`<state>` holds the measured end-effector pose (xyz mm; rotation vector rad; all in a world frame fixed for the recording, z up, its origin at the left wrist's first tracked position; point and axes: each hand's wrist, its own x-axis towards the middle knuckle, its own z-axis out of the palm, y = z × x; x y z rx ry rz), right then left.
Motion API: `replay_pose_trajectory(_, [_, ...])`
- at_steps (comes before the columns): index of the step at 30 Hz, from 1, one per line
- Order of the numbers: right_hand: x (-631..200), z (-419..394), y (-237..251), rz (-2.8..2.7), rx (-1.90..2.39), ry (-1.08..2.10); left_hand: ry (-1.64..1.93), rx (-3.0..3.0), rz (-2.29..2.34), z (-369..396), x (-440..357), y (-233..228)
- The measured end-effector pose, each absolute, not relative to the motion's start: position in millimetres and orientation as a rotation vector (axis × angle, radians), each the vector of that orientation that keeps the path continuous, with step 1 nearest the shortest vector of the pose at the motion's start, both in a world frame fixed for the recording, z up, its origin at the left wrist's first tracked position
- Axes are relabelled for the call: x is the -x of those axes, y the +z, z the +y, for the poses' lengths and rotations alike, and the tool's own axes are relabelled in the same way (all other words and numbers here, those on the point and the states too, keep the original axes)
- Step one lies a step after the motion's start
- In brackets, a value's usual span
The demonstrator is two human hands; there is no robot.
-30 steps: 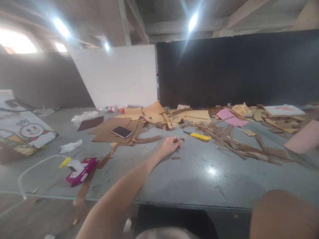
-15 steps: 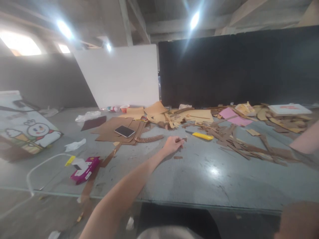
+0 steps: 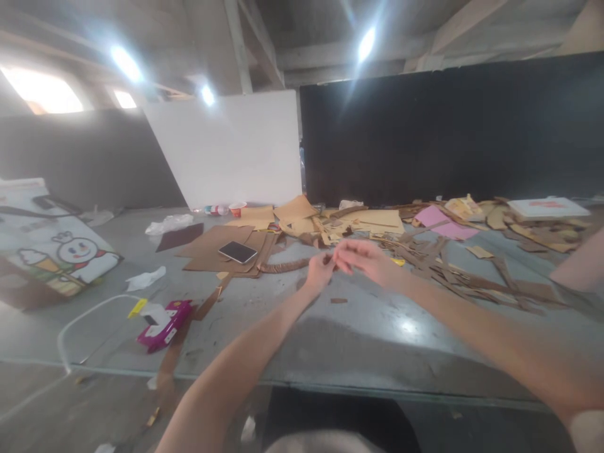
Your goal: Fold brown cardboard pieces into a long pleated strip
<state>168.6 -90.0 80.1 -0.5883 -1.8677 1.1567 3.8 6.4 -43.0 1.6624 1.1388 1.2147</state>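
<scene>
Fingertip to fingertip, my hands meet over the middle of the grey table. My left hand [image 3: 321, 272] is closed in a pinch; a small brown cardboard piece showed at its fingertips earlier and is now mostly hidden. My right hand [image 3: 362, 258] comes in from the right, its thumb and fingers closed against the left fingertips; what they grip is hidden. A small brown scrap [image 3: 338, 301] lies just below the hands. Left of them is a curved, notched brown strip [image 3: 284, 267]. Behind my right hand a yellow utility knife [image 3: 399, 262] is mostly covered.
A phone [image 3: 238, 252] rests on brown sheets [image 3: 207, 251]. Cardboard offcuts [image 3: 457, 277] and a pink sheet [image 3: 441, 221] lie right. On the left are a magenta wipes pack [image 3: 165, 327], white cable [image 3: 63, 333] and printed bag [image 3: 70, 251]. Another person's arm [image 3: 578, 264] is far right.
My right hand has come up from the lower right to meet my left fingertips, now covering most of the knife. My left hand has drawn slightly left, its fingers still pinched.
</scene>
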Motion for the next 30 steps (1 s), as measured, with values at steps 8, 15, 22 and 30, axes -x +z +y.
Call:
replay_pose_trajectory(8, [-172.2,13.6,-18.7,-1.584,1.107,0.766,1.293,-1.69,1.13,20.1,8.6,-45.9])
replay_pose_trajectory(15, [-171.2,-4.8,-26.7,-1.689,1.041,0.76,1.216,-1.789,1.093,22.0,4.2,-49.2])
replay_pose_trajectory(22, [-171.3,-2.2,-26.9,-1.676,1.093,0.707,1.144,-2.04,1.141,8.7,11.6,-31.5])
replay_pose_trajectory(30, [-175.6,3.7,-33.2,-1.646,1.177,0.601,0.724,-2.584,1.926,-11.0,24.7,-4.6])
